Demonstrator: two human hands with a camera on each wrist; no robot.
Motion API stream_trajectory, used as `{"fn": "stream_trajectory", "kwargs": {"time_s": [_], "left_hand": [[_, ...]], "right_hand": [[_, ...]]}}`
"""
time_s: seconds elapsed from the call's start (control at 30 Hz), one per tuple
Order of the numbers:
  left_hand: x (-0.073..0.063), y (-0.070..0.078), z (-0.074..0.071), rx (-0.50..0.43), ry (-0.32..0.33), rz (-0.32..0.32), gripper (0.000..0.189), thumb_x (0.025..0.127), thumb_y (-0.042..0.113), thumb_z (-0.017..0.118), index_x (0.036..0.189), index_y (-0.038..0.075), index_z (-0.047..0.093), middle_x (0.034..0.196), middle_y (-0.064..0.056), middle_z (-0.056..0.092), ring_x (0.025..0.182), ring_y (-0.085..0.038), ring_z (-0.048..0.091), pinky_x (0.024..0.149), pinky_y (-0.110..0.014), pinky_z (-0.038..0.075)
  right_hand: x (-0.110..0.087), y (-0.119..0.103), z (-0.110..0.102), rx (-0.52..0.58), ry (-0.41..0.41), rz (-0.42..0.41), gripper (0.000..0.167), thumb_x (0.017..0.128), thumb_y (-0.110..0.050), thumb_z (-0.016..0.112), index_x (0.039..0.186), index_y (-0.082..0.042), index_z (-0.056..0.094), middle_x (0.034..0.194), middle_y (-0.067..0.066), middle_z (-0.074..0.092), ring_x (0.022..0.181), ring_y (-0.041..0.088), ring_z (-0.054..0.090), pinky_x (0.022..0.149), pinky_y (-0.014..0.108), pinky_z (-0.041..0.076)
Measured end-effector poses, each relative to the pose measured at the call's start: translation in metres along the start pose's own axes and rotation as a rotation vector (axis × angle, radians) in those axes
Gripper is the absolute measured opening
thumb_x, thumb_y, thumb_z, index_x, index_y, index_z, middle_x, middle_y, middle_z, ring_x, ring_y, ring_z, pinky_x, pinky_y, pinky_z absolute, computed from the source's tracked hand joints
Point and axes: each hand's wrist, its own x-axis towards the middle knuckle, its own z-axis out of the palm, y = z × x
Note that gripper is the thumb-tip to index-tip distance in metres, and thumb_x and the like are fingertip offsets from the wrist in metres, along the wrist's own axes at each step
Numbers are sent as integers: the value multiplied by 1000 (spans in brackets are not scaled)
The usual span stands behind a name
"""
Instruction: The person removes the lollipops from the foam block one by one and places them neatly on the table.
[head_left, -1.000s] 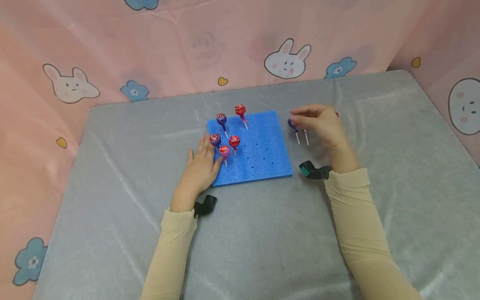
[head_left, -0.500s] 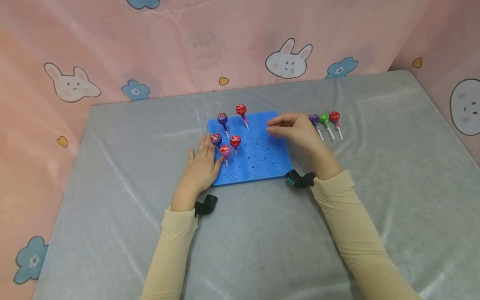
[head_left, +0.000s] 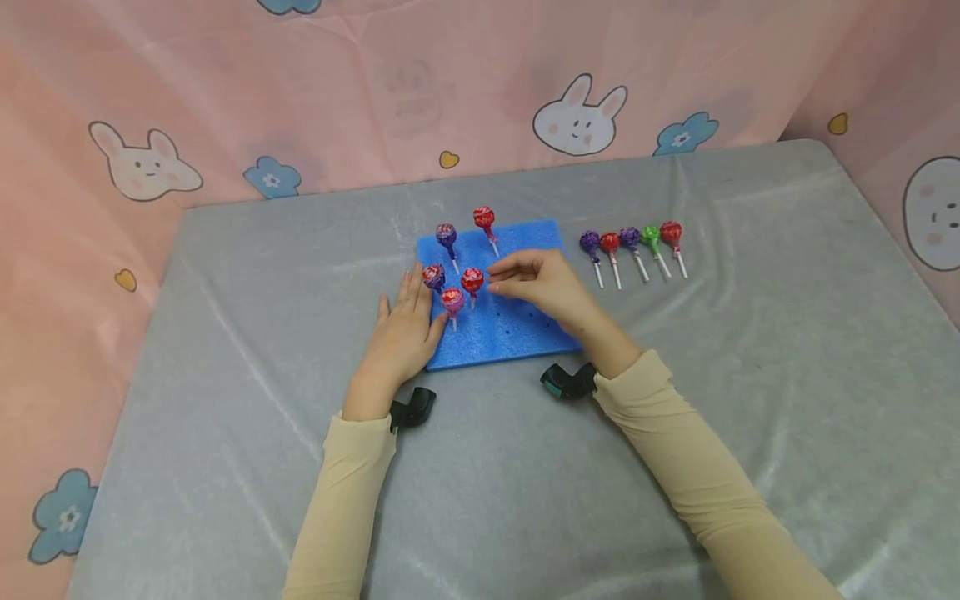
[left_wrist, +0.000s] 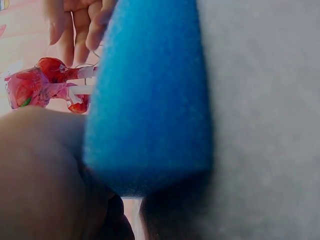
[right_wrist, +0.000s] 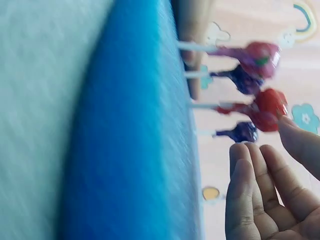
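Observation:
A blue foam block [head_left: 480,346] with small holes lies on the table, several wrapped lollipops standing in its left part. My left hand [head_left: 401,342] rests flat along the block's left edge, fingers straight, thumb near the pink lollipop [head_left: 452,302]. Over the block, my right hand [head_left: 551,287] reaches in from the right. Its fingertips are right beside the red lollipop [head_left: 472,281] in the middle. In the right wrist view, thumb and fingers stand apart around nothing, the thumb tip overlapping that red lollipop [right_wrist: 270,110]. Behind are a purple lollipop [head_left: 446,235] and another red lollipop [head_left: 483,218].
Right of the block, several lollipops lie in a row on the grey tablecloth [head_left: 480,483], among them a green lollipop [head_left: 650,235] and a red lollipop [head_left: 671,233]. A pink curtain [head_left: 337,100] with printed rabbits hangs behind the table.
My right hand has left the purple lollipop in the row and moved left over the block to the standing red lollipop. The row now shows fully. My left hand has stayed put.

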Motion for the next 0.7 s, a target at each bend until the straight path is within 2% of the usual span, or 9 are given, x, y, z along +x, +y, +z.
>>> {"fn": "stream_trajectory", "kwargs": {"time_s": [0.23, 0.43, 0.57, 0.7], "left_hand": [[1, -1, 1, 6, -4, -3, 60, 102, 35, 31, 148, -3, 22, 158, -10, -6, 144, -24, -5, 112, -54, -1], [2, -1, 1, 4, -4, -4, 60, 103, 35, 31, 148, -3, 22, 158, -10, -6, 144, -24, -5, 112, -54, 0], [1, 0, 0, 3, -5, -3, 60, 102, 35, 32, 148, -3, 22, 158, -10, -6, 144, -25, -5, 112, -54, 0], [0, 0, -1, 1, -5, -2, 60, 102, 35, 32, 148, -3, 22, 158, -10, -5, 144, -25, -5, 112, -54, 0]], "right_hand": [[1, 5, 13, 9, -29, -19, 24, 82, 5, 68, 105, 13, 64, 100, 22, 67, 81, 12, 66, 75, 25, 53], [1, 11, 22, -18, -61, -18, 24, 82, 5, 68, 104, 13, 64, 103, 24, 66, 90, 23, 67, 79, 28, 53], [2, 14, 26, -27, -53, -25, 23, 82, 6, 68, 103, 13, 65, 102, 25, 66, 91, 27, 66, 79, 28, 53], [2, 14, 27, -35, -29, -29, 19, 82, 6, 68, 99, 13, 65, 99, 24, 67, 88, 25, 67, 78, 28, 53]]}}
